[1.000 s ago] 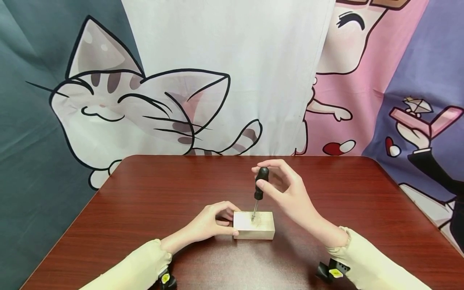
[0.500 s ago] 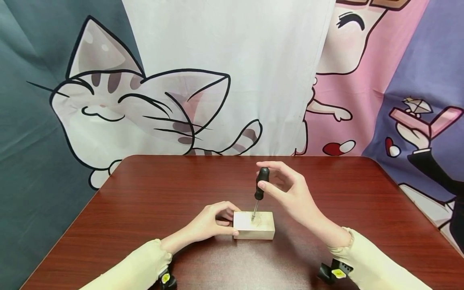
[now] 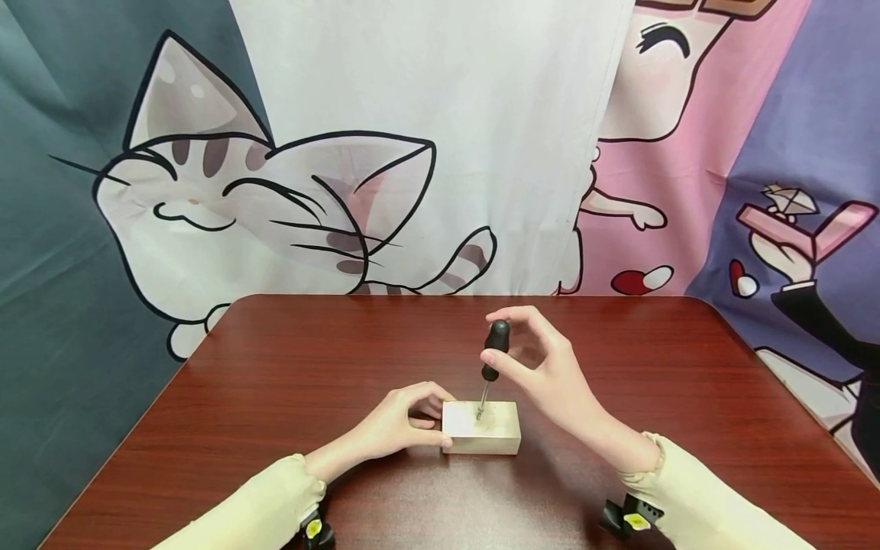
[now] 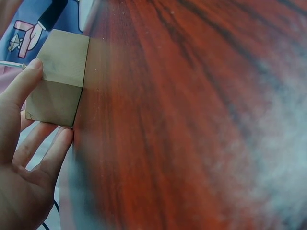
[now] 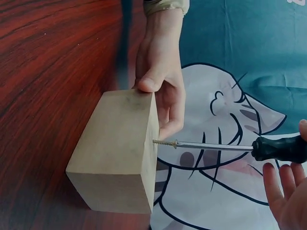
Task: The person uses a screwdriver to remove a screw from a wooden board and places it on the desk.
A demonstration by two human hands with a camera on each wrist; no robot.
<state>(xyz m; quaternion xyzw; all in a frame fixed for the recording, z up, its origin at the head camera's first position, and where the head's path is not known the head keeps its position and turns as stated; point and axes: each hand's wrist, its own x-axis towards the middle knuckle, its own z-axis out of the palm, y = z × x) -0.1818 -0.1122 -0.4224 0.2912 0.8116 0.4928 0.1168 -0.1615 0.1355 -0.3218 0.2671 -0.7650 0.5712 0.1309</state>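
A pale wooden block (image 3: 481, 439) lies on the table, its left end gripped between the thumb and fingers of my left hand (image 3: 395, 422). In the left wrist view the thumb presses one face of the block (image 4: 55, 103). My right hand (image 3: 550, 367) pinches the black handle of a screwdriver (image 3: 497, 340), which stands nearly upright, leaning slightly right. In the right wrist view the shaft of the screwdriver (image 5: 216, 146) meets the head of a brass-coloured screw (image 5: 164, 143), whose tip is in the block's top face; part of its thread shows.
The reddish-brown table (image 3: 309, 344) extends around the block. Behind it hangs a printed cloth (image 3: 440, 92) with a cartoon cat and other figures. A black device with a yellow tag is strapped at each wrist.
My right thumb and fingers have shifted slightly around the handle, and the hand moved right, then back left. The left hand and block have stayed in place.
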